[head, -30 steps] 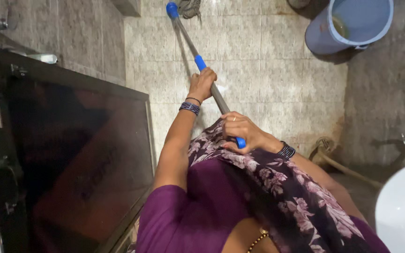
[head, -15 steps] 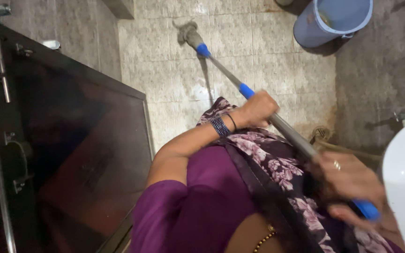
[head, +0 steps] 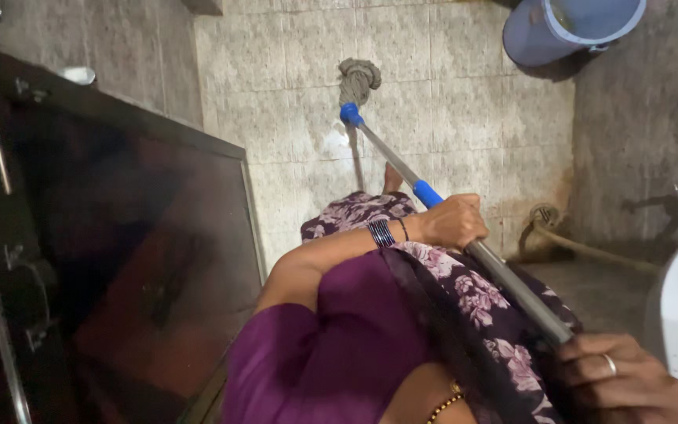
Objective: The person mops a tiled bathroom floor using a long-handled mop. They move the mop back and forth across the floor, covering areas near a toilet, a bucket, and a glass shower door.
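Mop head (head: 358,78) pulled back toward frame centre, away from bucket (head: 570,27); your left hand (head: 455,221) and right hand (head: 629,381) stay clenched on mop handle (head: 504,275), mid-stroke.

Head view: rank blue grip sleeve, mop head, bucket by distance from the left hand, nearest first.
From the left hand, clasped on the mop handle:
1. Blue grip sleeve: on the handle, right at the knuckles.
2. Mop head: down the handle, on the tiled floor, upper centre.
3. Bucket: top right corner, by the wall.
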